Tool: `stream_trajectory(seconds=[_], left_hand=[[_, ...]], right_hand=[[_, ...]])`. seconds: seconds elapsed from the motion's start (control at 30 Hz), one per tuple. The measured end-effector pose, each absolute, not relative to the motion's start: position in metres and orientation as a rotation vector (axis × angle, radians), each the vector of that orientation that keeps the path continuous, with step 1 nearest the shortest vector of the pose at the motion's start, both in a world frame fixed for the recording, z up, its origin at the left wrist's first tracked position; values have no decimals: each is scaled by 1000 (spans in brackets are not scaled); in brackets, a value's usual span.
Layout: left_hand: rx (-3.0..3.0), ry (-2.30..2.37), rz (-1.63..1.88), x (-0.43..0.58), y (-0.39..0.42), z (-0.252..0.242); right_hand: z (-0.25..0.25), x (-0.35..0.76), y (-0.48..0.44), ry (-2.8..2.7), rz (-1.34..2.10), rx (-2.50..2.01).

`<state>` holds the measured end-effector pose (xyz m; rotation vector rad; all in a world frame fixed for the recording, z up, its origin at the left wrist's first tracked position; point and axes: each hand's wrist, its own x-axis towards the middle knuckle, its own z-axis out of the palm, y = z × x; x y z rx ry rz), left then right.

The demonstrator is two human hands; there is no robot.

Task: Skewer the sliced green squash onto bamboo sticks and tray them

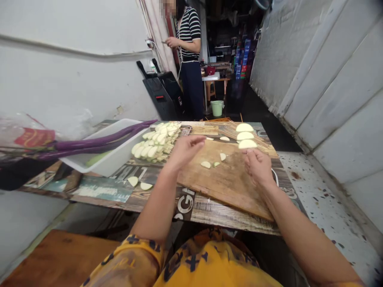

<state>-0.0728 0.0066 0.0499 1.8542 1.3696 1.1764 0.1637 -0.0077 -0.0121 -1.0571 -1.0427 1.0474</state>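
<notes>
My right hand (257, 164) is closed around the lower end of a skewer, raised above the right part of the wooden cutting board (227, 185). Three pale half-round vegetable slices (245, 136) sit on that skewer, one above another. With its fingers stretched out and nothing visible in them, my left hand (189, 149) hovers near the board's left edge. A few loose slices with thin green rims (205, 164) lie on the board between my hands. To the left of my left hand is a pile of threaded skewers (154, 143).
Long purple eggplants (101, 139) rest across a white tray (104, 172) at left. Two loose slices (146, 186) lie on the table before it. Bare bamboo sticks (231, 129) lie behind the board. A person in a striped top (189, 32) stands beyond the table beside a black case (164, 93).
</notes>
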Motion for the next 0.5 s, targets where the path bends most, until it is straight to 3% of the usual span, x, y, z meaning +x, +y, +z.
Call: stream_trajectory(seconds=[0.13,0.23,0.5], left_hand=[[2326,1603,493,-59,-20,34],[2453,1664,223,-43,-34,23],[2469,1854,238,-29,39,37]], right_hand=[[-10,162,-8,-974,1049,-1019],[-9,164,-7,-930,1053,-1000],[-8,165,-5,-870,1036,-1003]])
